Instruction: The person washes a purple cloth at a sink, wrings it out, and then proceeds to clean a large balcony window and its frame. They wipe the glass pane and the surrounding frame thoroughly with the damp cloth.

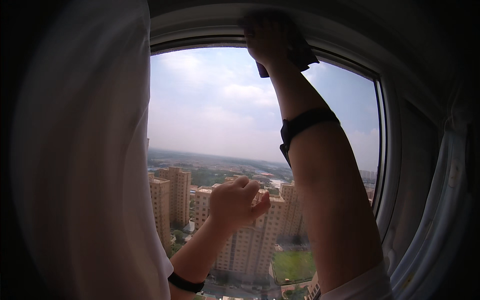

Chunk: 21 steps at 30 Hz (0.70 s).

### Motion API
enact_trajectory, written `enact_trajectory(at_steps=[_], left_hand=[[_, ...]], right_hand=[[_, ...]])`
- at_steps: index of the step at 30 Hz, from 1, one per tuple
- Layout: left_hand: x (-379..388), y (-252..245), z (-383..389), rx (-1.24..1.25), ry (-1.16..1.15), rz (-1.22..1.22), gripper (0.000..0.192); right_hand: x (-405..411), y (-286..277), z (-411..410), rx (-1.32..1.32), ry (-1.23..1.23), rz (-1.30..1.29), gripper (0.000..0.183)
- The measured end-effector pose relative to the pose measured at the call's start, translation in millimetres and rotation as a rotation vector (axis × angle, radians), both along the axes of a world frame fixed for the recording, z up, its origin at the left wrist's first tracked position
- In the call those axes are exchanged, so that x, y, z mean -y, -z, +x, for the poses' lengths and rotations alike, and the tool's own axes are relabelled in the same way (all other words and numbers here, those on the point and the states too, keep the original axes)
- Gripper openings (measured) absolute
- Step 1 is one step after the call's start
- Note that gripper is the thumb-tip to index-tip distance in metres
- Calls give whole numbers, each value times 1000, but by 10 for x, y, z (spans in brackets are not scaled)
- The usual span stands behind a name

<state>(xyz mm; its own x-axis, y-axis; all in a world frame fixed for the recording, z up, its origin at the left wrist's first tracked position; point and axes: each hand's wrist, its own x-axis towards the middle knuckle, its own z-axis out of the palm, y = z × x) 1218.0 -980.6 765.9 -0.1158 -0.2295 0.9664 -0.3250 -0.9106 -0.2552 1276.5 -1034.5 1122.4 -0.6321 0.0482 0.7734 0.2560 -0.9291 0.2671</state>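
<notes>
Raised high, my right hand [267, 43] holds a dark cloth [300, 52] against the upper part of the window frame [198, 32]. The cloth's lower corners hang over the top of the glass. My left hand [236, 202] is lower, in front of the window pane [210, 112], with its fingers curled into a loose fist. No object shows in it, and whether it touches the glass cannot be told. A black band [307, 123] circles my right forearm, and a black wristband [186, 283] is around my left arm.
A white curtain [90, 157] hangs on the left, covering that side of the window. Another pale curtain [431, 225] is gathered at the right, beside the frame's side post [392, 150]. Beyond the glass, far below, stand several tall apartment buildings [178, 195] and a green lawn [294, 264].
</notes>
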Motion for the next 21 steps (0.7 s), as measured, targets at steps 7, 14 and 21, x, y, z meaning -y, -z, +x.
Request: enact_trajectory(at_steps=[7, 14, 21], left_hand=[[-34, 155, 270, -149, 108, -144, 30], [4, 79, 370, -148, 215, -192, 28], [-57, -391, -77, -560, 656, -554, 20]], right_hand=[[-1202, 651, -521, -477, 245, -647, 54], [-912, 465, -500, -465, -109, -402, 50], [-395, 785, -383, -304, 68, -567, 44]])
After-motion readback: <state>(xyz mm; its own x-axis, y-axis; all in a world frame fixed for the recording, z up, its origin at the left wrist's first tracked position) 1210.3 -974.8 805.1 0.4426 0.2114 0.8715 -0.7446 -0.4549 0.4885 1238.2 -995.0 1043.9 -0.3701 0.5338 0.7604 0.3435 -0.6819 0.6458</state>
